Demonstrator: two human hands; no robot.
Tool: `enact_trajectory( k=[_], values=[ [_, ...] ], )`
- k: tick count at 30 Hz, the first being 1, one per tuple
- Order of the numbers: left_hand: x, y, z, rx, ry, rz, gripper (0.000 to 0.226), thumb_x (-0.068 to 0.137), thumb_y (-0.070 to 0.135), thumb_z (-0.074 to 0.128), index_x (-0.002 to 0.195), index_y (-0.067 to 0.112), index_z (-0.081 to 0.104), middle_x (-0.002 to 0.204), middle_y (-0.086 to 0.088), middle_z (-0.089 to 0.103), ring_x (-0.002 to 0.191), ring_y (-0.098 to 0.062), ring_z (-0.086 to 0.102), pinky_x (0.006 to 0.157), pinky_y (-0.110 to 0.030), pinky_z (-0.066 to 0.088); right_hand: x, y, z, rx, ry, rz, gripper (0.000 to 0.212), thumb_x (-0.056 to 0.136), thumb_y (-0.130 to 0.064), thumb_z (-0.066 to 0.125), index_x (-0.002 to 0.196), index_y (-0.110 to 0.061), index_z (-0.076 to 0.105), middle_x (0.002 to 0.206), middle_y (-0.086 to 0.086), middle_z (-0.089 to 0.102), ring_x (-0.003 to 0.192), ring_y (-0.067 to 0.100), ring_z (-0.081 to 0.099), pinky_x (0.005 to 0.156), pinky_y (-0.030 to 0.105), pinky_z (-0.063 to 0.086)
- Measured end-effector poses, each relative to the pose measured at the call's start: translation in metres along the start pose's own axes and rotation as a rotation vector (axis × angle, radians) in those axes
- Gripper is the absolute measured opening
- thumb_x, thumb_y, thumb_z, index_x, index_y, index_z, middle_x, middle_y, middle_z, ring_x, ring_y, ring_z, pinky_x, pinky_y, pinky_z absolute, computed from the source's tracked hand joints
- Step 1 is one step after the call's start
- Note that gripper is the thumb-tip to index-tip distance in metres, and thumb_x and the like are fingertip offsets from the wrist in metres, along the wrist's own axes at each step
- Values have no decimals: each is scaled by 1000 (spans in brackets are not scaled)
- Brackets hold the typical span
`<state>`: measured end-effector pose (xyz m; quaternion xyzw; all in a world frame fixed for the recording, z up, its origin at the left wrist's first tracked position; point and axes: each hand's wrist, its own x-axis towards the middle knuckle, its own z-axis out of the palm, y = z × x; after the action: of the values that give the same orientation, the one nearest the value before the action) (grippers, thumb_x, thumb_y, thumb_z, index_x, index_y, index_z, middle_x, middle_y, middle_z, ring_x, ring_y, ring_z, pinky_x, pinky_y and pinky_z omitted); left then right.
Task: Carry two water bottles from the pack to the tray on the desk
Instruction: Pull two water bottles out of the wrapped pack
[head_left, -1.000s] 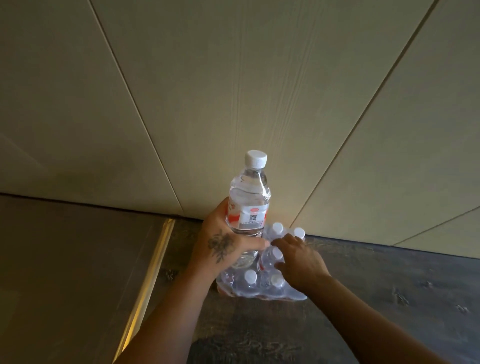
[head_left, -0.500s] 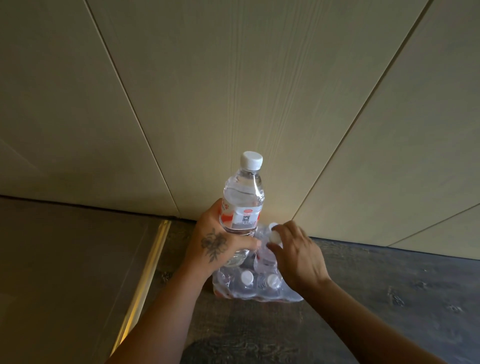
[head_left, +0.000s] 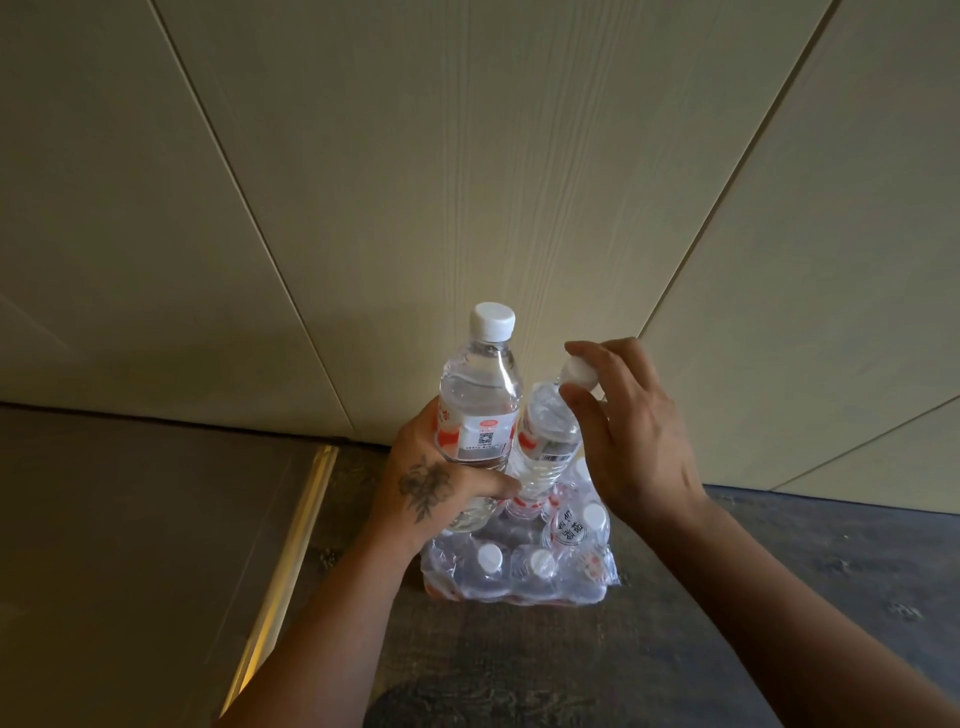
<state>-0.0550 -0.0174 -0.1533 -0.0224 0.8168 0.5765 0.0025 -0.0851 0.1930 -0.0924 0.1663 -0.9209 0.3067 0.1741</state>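
A: Right, left hand (head_left: 441, 488) first. What is its grip doing?

B: It is clenching around the lower body of the first bottle (head_left: 480, 410), which is standing upright above the pack (head_left: 519, 566). White cap on top, red and white label facing the camera. A flower tattoo is showing on the back of that hand.

A: And the right hand (head_left: 634, 431)?

B: Its fingertips are pinching the white cap of the second bottle (head_left: 548, 441). That bottle is tilting, cap leaning right, its base still sitting down among the others in the pack. Its side is touching the first bottle.

A: Where is the pack lying?

B: On the dark floor (head_left: 727, 597), close against the pale panelled wall (head_left: 467, 182). The plastic wrap is torn open at the top, and several white caps are showing through it.

A: Anything beside it?

B: A brass-coloured strip (head_left: 291, 545) is running along the floor to the left, dividing the dark flooring from a smoother grey surface.
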Motion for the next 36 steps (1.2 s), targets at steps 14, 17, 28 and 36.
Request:
enact_trajectory(
  k=[14, 17, 28, 36],
  values=[
    [-1, 8, 6, -74, -37, -78, 63, 56, 15, 107, 109, 28, 75, 99, 30, 81, 95, 11, 74, 75, -1, 53, 0, 19, 23, 160, -55, 5, 40, 104, -27, 63, 142, -17, 55, 127, -3, 53, 102, 8, 58, 83, 38, 63],
    [-1, 8, 6, -87, -39, -120, 66, 55, 16, 107, 111, 28, 74, 103, 23, 81, 96, 7, 75, 72, -3, 55, -2, 27, 34, 257, -111, 21, 32, 102, -40, 60, 129, -24, 54, 120, -12, 53, 104, 3, 59, 80, 45, 62],
    [-2, 9, 5, -107, -52, -195, 60, 56, 19, 105, 109, 22, 77, 103, 8, 86, 98, -9, 81, 89, -35, 64, -23, 73, 76, 403, -466, 223, 88, 78, -51, 80, 146, -54, 23, 134, -30, 52, 121, -18, 56, 94, 0, 44],
    [-2, 16, 4, -125, -103, -282, 65, 53, 21, 106, 111, 27, 79, 104, 12, 86, 99, -7, 80, 95, -39, 63, -33, 81, 67, 388, -474, 392, 68, 88, -30, 84, 142, -33, 43, 127, -11, 65, 114, 14, 68, 102, 47, 56]
  ],
)
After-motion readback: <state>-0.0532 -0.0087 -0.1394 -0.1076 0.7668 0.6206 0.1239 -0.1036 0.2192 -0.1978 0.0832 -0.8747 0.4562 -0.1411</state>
